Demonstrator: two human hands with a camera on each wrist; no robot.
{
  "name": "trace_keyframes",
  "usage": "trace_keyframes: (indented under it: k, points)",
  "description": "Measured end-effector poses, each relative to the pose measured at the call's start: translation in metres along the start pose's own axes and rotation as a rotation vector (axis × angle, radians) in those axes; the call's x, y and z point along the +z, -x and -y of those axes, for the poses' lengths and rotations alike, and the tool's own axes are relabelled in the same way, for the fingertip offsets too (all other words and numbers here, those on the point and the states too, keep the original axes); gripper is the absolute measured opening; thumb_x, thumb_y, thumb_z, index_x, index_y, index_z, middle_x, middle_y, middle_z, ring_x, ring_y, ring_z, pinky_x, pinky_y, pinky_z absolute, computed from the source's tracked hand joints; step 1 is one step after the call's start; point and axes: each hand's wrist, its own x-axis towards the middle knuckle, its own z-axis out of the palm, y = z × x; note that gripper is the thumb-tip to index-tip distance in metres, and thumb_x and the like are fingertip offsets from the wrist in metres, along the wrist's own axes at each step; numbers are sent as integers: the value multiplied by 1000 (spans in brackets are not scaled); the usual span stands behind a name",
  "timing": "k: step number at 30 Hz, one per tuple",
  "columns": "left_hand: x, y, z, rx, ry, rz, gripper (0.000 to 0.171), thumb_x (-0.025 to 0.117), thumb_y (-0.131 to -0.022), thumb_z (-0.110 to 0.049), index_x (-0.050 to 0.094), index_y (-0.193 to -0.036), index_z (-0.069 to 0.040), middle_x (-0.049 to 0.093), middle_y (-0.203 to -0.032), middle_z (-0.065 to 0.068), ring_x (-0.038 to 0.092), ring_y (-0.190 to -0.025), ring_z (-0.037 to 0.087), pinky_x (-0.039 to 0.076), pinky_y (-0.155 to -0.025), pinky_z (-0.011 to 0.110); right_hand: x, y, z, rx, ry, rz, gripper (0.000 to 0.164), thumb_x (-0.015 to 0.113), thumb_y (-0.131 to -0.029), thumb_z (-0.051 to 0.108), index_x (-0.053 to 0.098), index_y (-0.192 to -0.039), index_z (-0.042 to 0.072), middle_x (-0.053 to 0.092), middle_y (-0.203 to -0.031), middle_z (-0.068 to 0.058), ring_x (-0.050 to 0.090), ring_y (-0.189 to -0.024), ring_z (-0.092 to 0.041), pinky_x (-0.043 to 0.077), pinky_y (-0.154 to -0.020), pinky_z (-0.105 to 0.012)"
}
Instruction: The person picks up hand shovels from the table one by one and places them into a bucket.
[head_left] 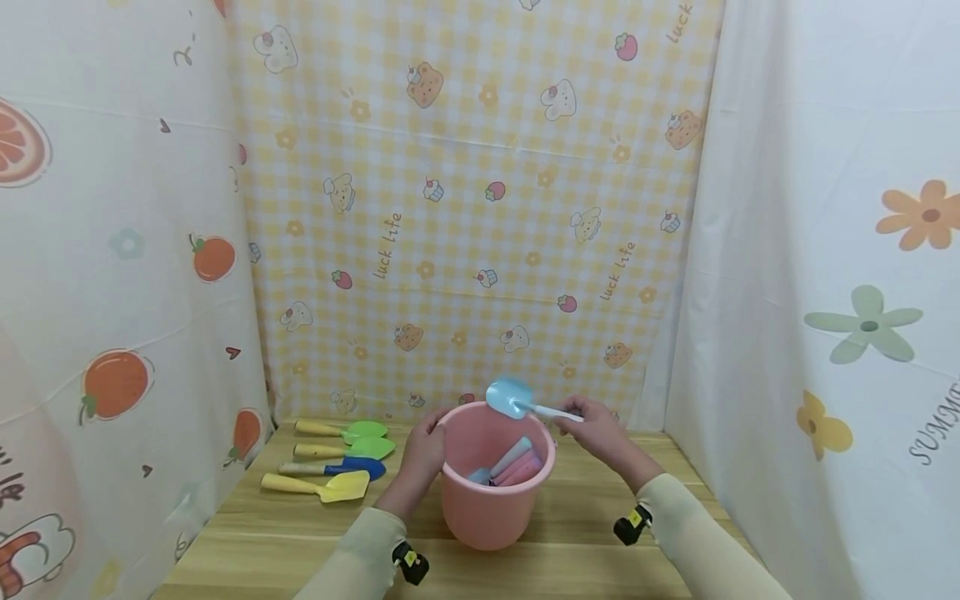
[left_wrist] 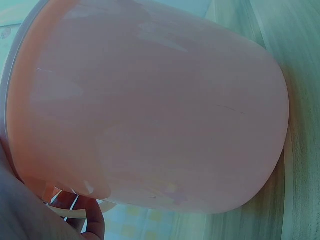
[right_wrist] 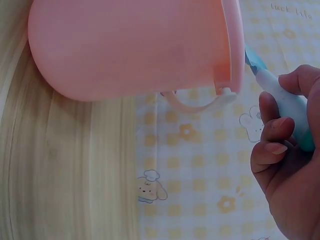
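A pink bucket (head_left: 491, 508) stands upright on the wooden table. My left hand (head_left: 424, 450) grips its left side at the rim, fingers by the white handle (left_wrist: 75, 213) in the left wrist view. Over the far right part of the rim, my right hand (head_left: 596, 429) holds a light blue trowel (head_left: 510, 398) by its pale handle (right_wrist: 285, 100), the blade overlapping the bucket's opening in the head view. Inside the bucket lie a light blue handle (head_left: 512, 457) and a pink handle (head_left: 519, 471); their other ends are hidden by the wall.
Left of the bucket, several hand trowels lie side by side: two green ones (head_left: 363, 430), a blue one (head_left: 365, 467) and a yellow one (head_left: 345, 487). A checked cloth (head_left: 465, 250) hangs behind the table (head_left: 592, 542), with white printed cloths (head_left: 765, 250) at both sides.
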Motion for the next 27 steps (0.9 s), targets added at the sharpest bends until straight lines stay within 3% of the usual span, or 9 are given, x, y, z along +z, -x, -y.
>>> trace_keyframes:
  k: [13, 21, 27]
  points:
    - [0, -1, 2, -1, -13, -4, 46, 44, -116, -21, 61, -157, -12, 59, -159, 18, 59, -143, 44, 53, -114, 61, 7, 1, 10, -99, 10, 67, 16, 80, -102, 24, 77, -108, 10, 76, -94, -1, 68, -84, -21, 57, -68, -32]
    - [0, -2, 2, -7, -7, 3, 46, 43, -116, -21, 61, -158, -12, 59, -160, 18, 57, -145, 43, 52, -115, 61, 10, 1, 16, -140, 2, 120, 17, 81, -101, 24, 77, -107, 9, 73, -93, -3, 65, -81, -20, 57, -69, -31]
    - [0, -3, 3, -5, -2, 1, 45, 44, -116, -22, 63, -156, -15, 60, -159, 16, 58, -144, 41, 53, -115, 60, 12, 1, 23, -170, 51, 156, 10, 80, -101, 23, 78, -105, 14, 73, -90, 0, 62, -78, -18, 56, -68, -31]
